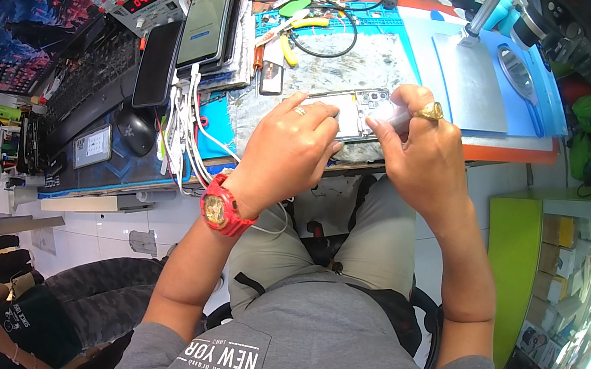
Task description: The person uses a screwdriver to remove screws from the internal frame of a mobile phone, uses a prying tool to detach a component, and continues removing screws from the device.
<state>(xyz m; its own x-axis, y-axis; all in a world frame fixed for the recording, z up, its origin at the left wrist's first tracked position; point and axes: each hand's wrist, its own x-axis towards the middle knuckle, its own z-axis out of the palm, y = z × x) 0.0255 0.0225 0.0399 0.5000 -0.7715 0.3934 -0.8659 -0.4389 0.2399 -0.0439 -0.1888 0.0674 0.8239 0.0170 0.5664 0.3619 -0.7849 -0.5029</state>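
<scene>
1. The opened phone lies by the near edge of the grey, stained surface, between the two hands, its inside facing up
2. Its long axis runs roughly left to right, the right end, with the camera cluster, a little farther off than the left
3. The left hand covers the left end, fingers bent over it and thumb at the near side, gripping the phone
4. The right hand is at the right end, thumb and forefinger drawn near each other; glare there means I cannot tell whether they pinch anything
5. Neither hand is clearly nearer; from the right fingers, the phone's body stretches left
</scene>
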